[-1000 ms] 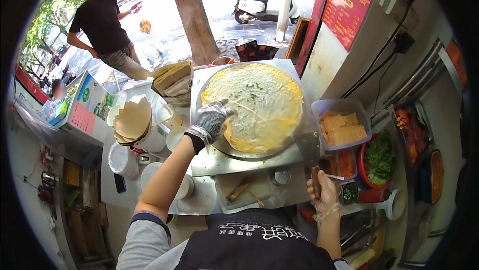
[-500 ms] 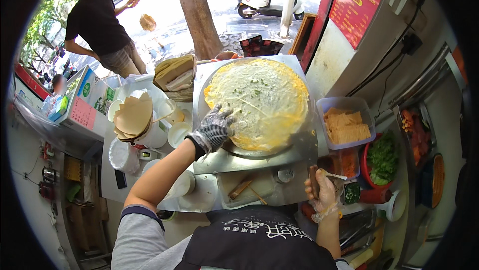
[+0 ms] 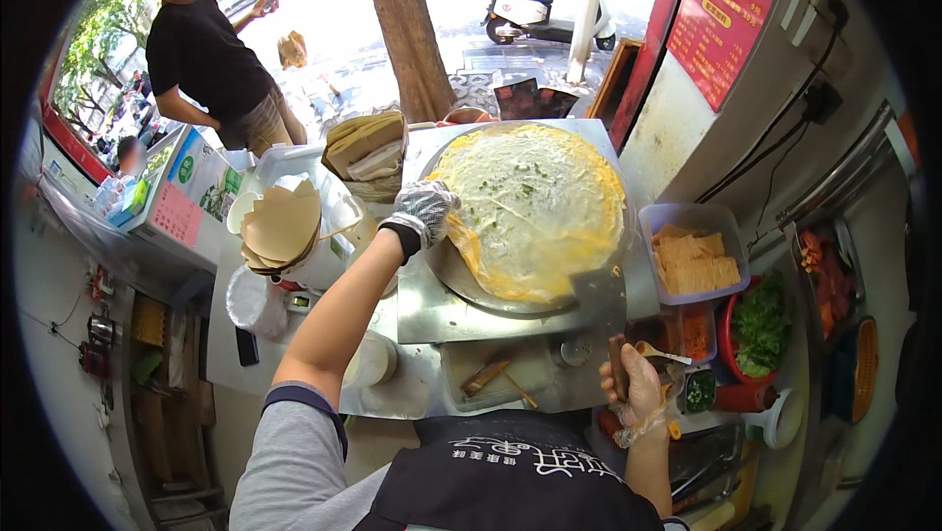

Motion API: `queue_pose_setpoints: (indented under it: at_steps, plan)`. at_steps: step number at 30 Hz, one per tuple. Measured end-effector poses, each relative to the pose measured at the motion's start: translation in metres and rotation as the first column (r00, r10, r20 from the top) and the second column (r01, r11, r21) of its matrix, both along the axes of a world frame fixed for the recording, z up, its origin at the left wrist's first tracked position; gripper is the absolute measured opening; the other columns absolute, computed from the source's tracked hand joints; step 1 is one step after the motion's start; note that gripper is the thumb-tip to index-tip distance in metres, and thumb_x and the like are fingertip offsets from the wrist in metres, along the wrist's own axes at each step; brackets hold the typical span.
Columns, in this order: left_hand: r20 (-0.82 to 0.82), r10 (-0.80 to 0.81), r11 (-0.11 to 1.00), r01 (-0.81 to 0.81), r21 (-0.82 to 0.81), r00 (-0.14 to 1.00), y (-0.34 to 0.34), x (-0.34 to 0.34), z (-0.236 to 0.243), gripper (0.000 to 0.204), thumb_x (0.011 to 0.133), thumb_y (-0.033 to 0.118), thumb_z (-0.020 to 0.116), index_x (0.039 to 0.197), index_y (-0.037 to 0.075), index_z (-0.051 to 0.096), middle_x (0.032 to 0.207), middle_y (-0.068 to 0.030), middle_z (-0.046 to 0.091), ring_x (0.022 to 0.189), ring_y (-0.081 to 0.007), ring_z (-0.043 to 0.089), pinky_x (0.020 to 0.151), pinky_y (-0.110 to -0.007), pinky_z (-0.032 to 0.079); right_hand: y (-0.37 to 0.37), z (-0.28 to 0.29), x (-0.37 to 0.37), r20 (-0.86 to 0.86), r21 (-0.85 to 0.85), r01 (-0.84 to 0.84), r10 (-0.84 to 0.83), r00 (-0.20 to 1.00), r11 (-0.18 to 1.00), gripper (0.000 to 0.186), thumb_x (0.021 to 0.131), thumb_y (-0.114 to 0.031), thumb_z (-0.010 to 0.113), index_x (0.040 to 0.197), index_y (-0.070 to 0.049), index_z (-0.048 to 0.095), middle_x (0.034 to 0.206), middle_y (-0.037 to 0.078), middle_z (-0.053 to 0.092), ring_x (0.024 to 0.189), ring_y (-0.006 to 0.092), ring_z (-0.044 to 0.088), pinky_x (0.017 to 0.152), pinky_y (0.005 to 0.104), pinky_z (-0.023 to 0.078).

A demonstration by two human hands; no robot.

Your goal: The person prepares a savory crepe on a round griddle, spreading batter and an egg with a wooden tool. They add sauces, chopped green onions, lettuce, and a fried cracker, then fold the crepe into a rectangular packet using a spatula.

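A large thin egg crepe (image 3: 535, 202) lies on a round griddle (image 3: 469, 288), sprinkled with chopped green onion. At its left edge, my left hand (image 3: 422, 214), in a grey-and-white glove, pinches the crepe; the edge there is pulled up and folded. Lower right, my right hand (image 3: 643, 389), in a clear plastic glove, is closed round the brown handle of a scraper (image 3: 617, 367). The scraper's grey blade seems to reach the crepe's lower right edge, though it blends with the metal plate. A spoon (image 3: 662, 352) rests beside my right hand.
Right of the griddle stand a tub of crisp sheets (image 3: 741, 278), a red bowl of lettuce (image 3: 728, 335) and a cup of chopped greens (image 3: 700, 391). Paper bags (image 3: 282, 222) stand left. A tray with a brush (image 3: 486, 376) is in front. A person (image 3: 211, 60) stands outside.
My left hand has moved from lying spread on the crepe to pinching its left edge, which is now lifted and folded. My right hand keeps its hold on the scraper. The view has shifted slightly.
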State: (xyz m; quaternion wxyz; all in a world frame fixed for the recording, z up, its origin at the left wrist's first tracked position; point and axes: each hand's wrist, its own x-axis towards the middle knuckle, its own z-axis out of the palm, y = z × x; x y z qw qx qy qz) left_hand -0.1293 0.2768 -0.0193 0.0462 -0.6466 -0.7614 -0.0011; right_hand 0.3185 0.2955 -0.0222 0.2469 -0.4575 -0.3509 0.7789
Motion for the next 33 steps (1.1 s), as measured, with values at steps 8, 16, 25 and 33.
queue_pose_setpoints:
  at_steps: [8,16,25,33]
  plan:
    - [-0.011,-0.088,0.985,0.085,-0.151,0.996,0.013,-0.005,-0.001,0.015,0.067,0.015,0.069,0.082,0.015,0.07,0.09,-0.015,0.065,0.088,-0.0338,0.065,0.078,-0.043,0.051,-0.014,-0.003,0.009,0.002,-0.013,0.048,-0.048,0.999,0.999,0.035,0.097,-0.039,0.06,0.108,-0.005,0.059,0.077,0.006,0.065,0.057,0.0107,0.06,0.044,0.0204,0.046]
    - [0.182,-0.405,0.91,0.414,-0.015,0.896,0.003,-0.026,0.003,0.01,0.072,0.015,0.07,0.076,0.011,0.062,0.075,-0.0123,0.063,0.08,-0.0355,0.062,0.074,-0.045,0.049,-0.023,-0.002,0.02,0.005,-0.021,0.117,-0.117,0.993,0.993,0.034,0.097,-0.038,0.061,0.109,-0.007,0.06,0.078,0.006,0.065,0.058,0.0108,0.06,0.044,0.0203,0.046]
    - [0.225,-0.43,0.896,0.443,-0.011,0.875,-0.005,-0.02,0.007,0.012,0.075,0.023,0.071,0.085,0.017,0.072,0.084,-0.009,0.065,0.088,-0.031,0.061,0.083,-0.042,0.046,-0.037,-0.006,0.014,0.028,-0.038,0.105,-0.104,0.994,0.994,0.033,0.098,-0.036,0.059,0.111,-0.006,0.06,0.079,0.006,0.065,0.059,0.011,0.061,0.045,0.0211,0.047]
    - [0.259,-0.558,0.829,0.547,0.119,0.789,-0.039,-0.032,0.014,0.009,0.074,0.017,0.07,0.082,0.019,0.073,0.098,-0.0049,0.066,0.099,-0.0282,0.06,0.087,-0.039,0.049,-0.046,-0.003,0.018,0.048,-0.027,0.122,-0.12,0.992,0.992,0.032,0.098,-0.037,0.059,0.111,-0.008,0.06,0.077,0.006,0.066,0.058,0.0115,0.061,0.044,0.0211,0.045]
